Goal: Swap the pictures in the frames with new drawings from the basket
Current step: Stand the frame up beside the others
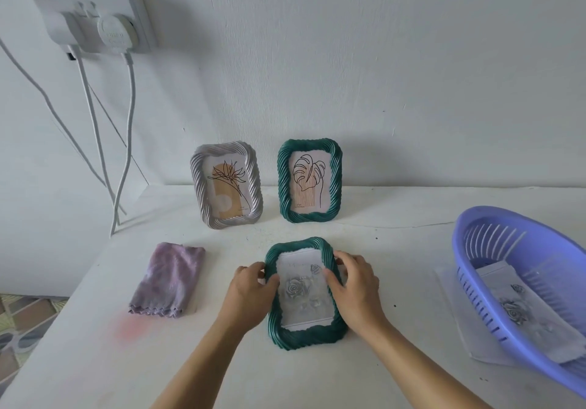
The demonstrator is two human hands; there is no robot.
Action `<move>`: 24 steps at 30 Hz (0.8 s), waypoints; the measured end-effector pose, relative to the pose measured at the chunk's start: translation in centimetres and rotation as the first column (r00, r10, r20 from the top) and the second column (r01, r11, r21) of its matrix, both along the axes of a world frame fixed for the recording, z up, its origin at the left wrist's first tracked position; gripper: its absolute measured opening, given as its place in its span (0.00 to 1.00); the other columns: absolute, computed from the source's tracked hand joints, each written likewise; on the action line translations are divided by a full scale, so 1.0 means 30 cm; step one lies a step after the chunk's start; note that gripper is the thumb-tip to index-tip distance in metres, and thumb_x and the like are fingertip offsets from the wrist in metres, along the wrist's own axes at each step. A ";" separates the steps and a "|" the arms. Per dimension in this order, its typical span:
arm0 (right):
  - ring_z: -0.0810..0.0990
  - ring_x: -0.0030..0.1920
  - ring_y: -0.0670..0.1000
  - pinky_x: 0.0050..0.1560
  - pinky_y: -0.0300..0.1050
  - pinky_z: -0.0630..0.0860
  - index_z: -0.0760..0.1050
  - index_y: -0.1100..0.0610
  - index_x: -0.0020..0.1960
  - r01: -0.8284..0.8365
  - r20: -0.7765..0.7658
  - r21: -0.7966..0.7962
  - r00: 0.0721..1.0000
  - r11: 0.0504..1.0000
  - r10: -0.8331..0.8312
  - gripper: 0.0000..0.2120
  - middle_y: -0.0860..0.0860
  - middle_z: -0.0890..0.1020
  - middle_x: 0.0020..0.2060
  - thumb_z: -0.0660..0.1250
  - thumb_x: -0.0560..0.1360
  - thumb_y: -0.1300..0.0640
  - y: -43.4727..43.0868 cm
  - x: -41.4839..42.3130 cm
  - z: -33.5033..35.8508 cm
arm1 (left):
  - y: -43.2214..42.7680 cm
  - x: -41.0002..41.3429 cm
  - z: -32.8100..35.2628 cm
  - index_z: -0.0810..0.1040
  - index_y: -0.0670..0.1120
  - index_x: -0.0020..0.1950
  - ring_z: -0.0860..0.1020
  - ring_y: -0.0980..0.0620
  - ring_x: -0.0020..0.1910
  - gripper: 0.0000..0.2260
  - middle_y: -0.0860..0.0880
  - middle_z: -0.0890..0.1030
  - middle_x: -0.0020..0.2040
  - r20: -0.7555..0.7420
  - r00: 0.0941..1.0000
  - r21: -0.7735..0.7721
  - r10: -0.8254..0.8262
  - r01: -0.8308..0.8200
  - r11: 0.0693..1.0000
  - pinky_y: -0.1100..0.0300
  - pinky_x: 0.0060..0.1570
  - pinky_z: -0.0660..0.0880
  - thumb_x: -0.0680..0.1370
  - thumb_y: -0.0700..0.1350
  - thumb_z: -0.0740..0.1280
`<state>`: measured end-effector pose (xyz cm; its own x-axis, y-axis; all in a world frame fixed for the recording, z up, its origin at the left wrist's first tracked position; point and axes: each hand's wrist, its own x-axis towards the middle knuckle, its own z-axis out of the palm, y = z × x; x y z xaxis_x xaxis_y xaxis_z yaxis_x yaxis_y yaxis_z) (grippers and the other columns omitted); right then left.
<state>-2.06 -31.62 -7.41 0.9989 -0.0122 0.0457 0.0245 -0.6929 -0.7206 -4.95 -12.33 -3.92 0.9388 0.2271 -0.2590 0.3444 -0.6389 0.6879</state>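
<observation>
White tabletop (222, 361) against a white wall. Purple slotted basket (458, 250) at the right edge, partly cut off by the view, with a grey rose drawing (513, 310) lying inside. Two frames stand upright at the back, leaning toward the wall: grey twisted frame (197, 180) on the left with a flower line drawing, standing green frame (283, 183) just to its right with a leaf line drawing. Third one, flat green frame (304, 334), is down on the tabletop front centre, face up, with a rose picture (301, 291) in it. Folded purple cloth (168, 278) lies left of it, apart. Left hand (250, 288) grips the flat frame's left side, fingers curled on the rim, thumb over the picture edge. Right hand (355, 288) grips the right side the same way. Wall socket (95, 18) at top left, with white cables (126, 123) hanging down.
</observation>
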 end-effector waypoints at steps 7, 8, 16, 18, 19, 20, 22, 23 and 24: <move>0.78 0.52 0.38 0.48 0.32 0.75 0.70 0.45 0.62 0.038 -0.041 0.434 0.999 0.900 -0.022 0.13 0.42 0.80 0.50 0.66 0.80 0.56 -0.022 -0.041 0.054 | -0.039 -0.022 0.016 0.74 0.51 0.61 0.78 0.55 0.42 0.11 0.50 0.80 0.46 0.031 0.968 -0.407 0.250 -0.216 0.888 0.65 0.34 0.70 0.80 0.41 0.66; 0.77 0.53 0.38 0.49 0.33 0.74 0.70 0.45 0.62 0.044 -0.048 0.466 0.999 0.884 -0.024 0.13 0.42 0.80 0.50 0.66 0.80 0.56 -0.023 -0.048 0.062 | -0.043 -0.025 0.013 0.74 0.51 0.61 0.78 0.53 0.42 0.11 0.49 0.80 0.47 0.040 0.965 -0.437 0.258 -0.216 0.873 0.65 0.34 0.72 0.80 0.40 0.66; 0.82 0.52 0.49 0.52 0.47 0.80 0.69 0.41 0.64 0.101 -0.106 0.652 0.993 0.752 -0.041 0.17 0.48 0.81 0.52 0.64 0.80 0.59 -0.073 -0.059 0.139 | -0.082 -0.020 0.062 0.75 0.56 0.62 0.82 0.47 0.47 0.12 0.43 0.79 0.51 0.120 0.968 -0.674 0.219 -0.083 0.735 0.50 0.46 0.82 0.82 0.41 0.64; 0.82 0.52 0.52 0.54 0.55 0.81 0.69 0.41 0.63 0.143 -0.150 0.698 0.987 0.702 -0.051 0.17 0.50 0.82 0.52 0.64 0.81 0.60 -0.097 -0.051 0.165 | -0.108 -0.018 0.095 0.73 0.55 0.64 0.83 0.47 0.48 0.13 0.42 0.79 0.53 0.133 0.977 -0.730 0.168 -0.018 0.684 0.54 0.42 0.81 0.83 0.41 0.63; 0.83 0.52 0.53 0.53 0.57 0.81 0.69 0.41 0.63 0.158 -0.170 0.708 0.984 0.688 -0.051 0.17 0.50 0.82 0.52 0.64 0.81 0.59 -0.110 -0.047 0.177 | -0.122 -0.017 0.109 0.73 0.55 0.65 0.84 0.48 0.47 0.14 0.42 0.79 0.53 0.137 0.980 -0.751 0.141 0.010 0.660 0.55 0.41 0.81 0.83 0.40 0.62; 0.83 0.53 0.53 0.53 0.58 0.82 0.69 0.41 0.63 0.171 -0.190 0.710 0.981 0.683 -0.049 0.17 0.51 0.82 0.52 0.64 0.81 0.59 -0.125 -0.040 0.187 | -0.136 -0.012 0.123 0.73 0.55 0.66 0.84 0.48 0.46 0.15 0.41 0.79 0.53 0.141 0.983 -0.760 0.118 0.031 0.649 0.55 0.41 0.81 0.82 0.39 0.63; 0.83 0.52 0.54 0.53 0.59 0.81 0.68 0.38 0.64 0.179 -0.224 0.691 0.974 0.700 -0.029 0.19 0.52 0.82 0.52 0.64 0.80 0.60 -0.158 -0.024 0.208 | -0.155 0.008 0.146 0.72 0.56 0.67 0.85 0.49 0.46 0.18 0.42 0.80 0.53 0.146 0.986 -0.734 0.075 0.057 0.677 0.53 0.42 0.82 0.82 0.37 0.64; 0.83 0.52 0.54 0.54 0.58 0.81 0.67 0.36 0.64 0.169 -0.227 0.670 0.974 0.723 -0.017 0.21 0.53 0.82 0.51 0.65 0.80 0.60 -0.179 -0.015 0.219 | -0.164 0.024 0.158 0.72 0.56 0.68 0.85 0.49 0.47 0.19 0.43 0.80 0.54 0.149 0.988 -0.707 0.051 0.070 0.704 0.52 0.44 0.82 0.81 0.37 0.64; 0.83 0.51 0.53 0.53 0.55 0.81 0.67 0.35 0.64 0.152 -0.221 0.647 0.975 0.748 -0.007 0.22 0.54 0.82 0.51 0.65 0.79 0.60 -0.199 -0.005 0.232 | -0.172 0.040 0.171 0.71 0.56 0.69 0.85 0.49 0.48 0.20 0.43 0.80 0.54 0.154 0.988 -0.682 0.030 0.084 0.727 0.50 0.46 0.83 0.81 0.37 0.65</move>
